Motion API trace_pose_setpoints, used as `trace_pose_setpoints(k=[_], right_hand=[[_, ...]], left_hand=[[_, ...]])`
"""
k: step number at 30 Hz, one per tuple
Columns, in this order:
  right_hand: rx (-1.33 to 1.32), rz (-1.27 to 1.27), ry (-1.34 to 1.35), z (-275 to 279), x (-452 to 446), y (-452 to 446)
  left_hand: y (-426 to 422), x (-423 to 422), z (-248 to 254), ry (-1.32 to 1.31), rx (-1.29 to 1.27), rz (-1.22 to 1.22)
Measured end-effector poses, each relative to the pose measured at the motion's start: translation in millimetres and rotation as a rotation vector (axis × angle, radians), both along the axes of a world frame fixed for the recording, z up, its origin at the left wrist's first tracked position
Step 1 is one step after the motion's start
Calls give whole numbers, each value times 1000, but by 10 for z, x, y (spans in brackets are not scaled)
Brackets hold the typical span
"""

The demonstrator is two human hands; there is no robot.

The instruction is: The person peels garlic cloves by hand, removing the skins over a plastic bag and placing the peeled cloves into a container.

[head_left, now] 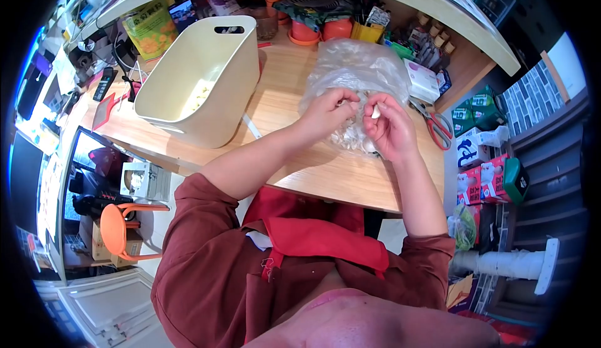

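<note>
Orange chair [114,232], apparently a brick-patterned wall [531,102]

This is looking like a home. A remote control [104,84] is lying on the tabletop [285,66]; an orange chair [113,232] is standing left of it.

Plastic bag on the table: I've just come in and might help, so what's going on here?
The person's right hand holds a small pale piece over the clear plastic bag. The left hand is curled close beside it; whether it grips anything is hard to tell. Left of them stands a cream bin with pale pieces inside.
</note>
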State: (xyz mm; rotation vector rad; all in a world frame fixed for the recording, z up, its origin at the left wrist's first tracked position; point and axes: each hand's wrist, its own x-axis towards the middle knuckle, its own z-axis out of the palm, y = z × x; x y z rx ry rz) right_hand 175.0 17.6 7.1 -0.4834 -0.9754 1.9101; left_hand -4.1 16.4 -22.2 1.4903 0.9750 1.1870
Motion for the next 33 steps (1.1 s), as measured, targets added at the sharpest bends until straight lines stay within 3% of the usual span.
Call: trace_pose_setpoints(k=[4,7,14,20,29,33], right_hand=[[-79,45,18,14,50,16],[-52,-3,-51,32,31,-2],[-4,-106,-189,33,3,-3],[202,-138,-398,-20,-54,-53],[623,-367,-600,-144,-91,4],[705,-357,-768,-149,-65,10]], left_hand=[[-62,-49,125,-195,-155,-166],[-48,-18,87,-308,-123,-220],[-121,61,183,-261,-66,-70],[-143,5,251,-127,-113,-86],[-121,1,129,51,60,21],[-64,14,63,-78,79,-41]])
